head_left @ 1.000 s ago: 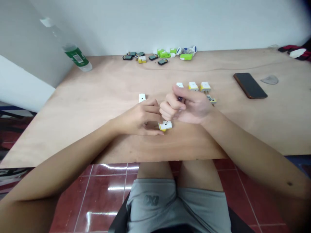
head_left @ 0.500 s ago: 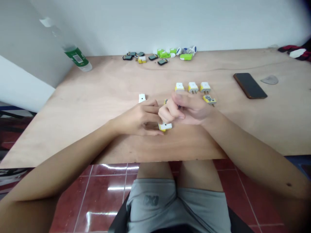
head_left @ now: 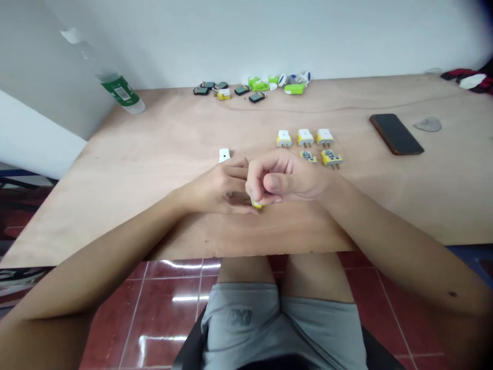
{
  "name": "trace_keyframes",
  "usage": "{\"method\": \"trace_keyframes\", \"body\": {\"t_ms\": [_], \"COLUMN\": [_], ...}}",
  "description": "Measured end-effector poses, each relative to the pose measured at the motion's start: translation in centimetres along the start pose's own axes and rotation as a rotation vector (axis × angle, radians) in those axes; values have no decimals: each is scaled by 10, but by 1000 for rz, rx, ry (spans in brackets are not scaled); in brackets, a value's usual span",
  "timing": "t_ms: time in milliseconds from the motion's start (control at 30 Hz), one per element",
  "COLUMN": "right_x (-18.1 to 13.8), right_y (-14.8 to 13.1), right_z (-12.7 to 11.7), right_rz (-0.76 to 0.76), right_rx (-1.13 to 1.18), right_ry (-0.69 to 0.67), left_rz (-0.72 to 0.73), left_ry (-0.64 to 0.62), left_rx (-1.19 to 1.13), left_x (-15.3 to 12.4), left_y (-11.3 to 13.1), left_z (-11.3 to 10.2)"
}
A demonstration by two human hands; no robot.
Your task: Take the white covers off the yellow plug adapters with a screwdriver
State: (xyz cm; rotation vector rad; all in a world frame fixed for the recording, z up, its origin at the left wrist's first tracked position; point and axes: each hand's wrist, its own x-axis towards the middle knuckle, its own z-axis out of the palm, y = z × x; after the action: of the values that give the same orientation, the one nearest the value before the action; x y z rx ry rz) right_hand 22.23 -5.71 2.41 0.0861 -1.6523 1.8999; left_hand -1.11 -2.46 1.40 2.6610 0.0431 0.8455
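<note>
My left hand [head_left: 225, 187] rests on the table near its front edge, thumb and fingers closed at the side of a white and yellow plug [head_left: 256, 204]. Most of that plug is hidden behind my right hand [head_left: 283, 177], which hovers just over it with curled fingers. Whatever the right fingers hold, if anything, is out of sight. A small white piece with a dark dot [head_left: 224, 154] lies just beyond my left hand. Past my right hand are two opened yellow plugs, a left one [head_left: 308, 156] and a right one [head_left: 331, 158], with their insides showing.
Three white-topped plugs [head_left: 305, 137] stand in a row behind the opened ones. A phone [head_left: 396, 134] and a grey flat piece [head_left: 428, 124] lie right. Along the wall are dark modules [head_left: 242, 90] and green parts [head_left: 295, 89]. A bottle [head_left: 122, 93] leans at the left wall.
My right hand has turned and shifted slightly left and down, now covering more of the plug. One opened plug behind it has come into view. My left hand has stayed nearly still.
</note>
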Motion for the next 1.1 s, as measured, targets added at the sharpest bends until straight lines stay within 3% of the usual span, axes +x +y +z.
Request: {"method": "trace_keyframes", "body": {"t_ms": [200, 400, 600, 833, 1100], "right_x": [3, 2, 5, 9, 11], "right_y": [7, -2, -13, -6, -4], "right_z": [-5, -7, 6, 19, 25], "right_rz": [-48, -48, -7, -125, -140], "right_rx": [35, 32, 18, -16, -65], "right_ry": [88, 80, 236, 443, 489], "left_rz": [-21, -64, -123, -123, -92], "left_ry": [30, 37, 26, 8, 3], "left_rx": [-82, -92, -111, -128, -108], "left_x": [-2, -6, -2, 2, 1], "left_y": [0, -3, 3, 7, 6], "left_z": [2, 5, 4, 4, 3]}}
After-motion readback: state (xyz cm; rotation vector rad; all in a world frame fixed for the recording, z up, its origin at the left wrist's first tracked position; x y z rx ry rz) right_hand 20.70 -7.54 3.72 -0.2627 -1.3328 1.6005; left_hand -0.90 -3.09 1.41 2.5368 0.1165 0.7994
